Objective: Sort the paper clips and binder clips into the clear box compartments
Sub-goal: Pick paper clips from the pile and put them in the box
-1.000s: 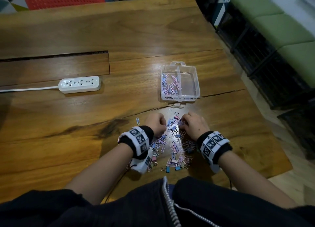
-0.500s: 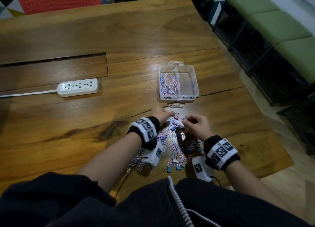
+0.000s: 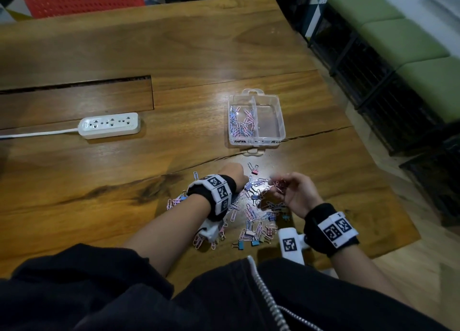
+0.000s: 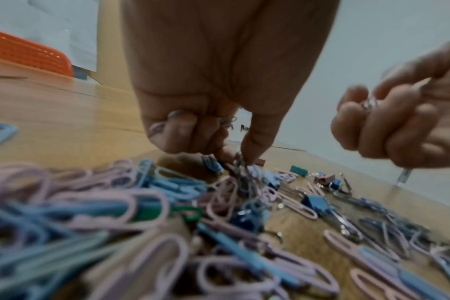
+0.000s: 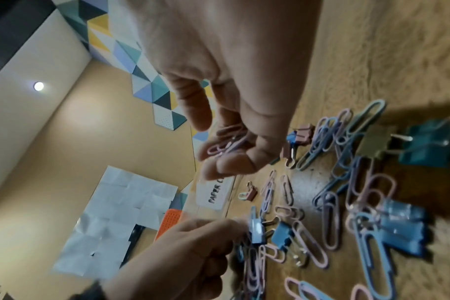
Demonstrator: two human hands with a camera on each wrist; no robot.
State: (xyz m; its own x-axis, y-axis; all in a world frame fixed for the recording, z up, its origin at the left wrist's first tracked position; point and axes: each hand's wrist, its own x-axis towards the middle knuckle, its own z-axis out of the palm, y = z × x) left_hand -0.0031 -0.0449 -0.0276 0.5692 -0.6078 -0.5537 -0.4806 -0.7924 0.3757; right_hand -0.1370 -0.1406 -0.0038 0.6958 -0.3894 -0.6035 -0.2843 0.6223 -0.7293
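Right wrist: pink paper clips inside right hand grip.

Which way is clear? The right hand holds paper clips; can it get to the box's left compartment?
Probably yes: the right hand is raised and nothing stands between it and the open box.

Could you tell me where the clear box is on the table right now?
In the head view the clear box sits on the wooden table just beyond the clip pile, right of the white power strip.
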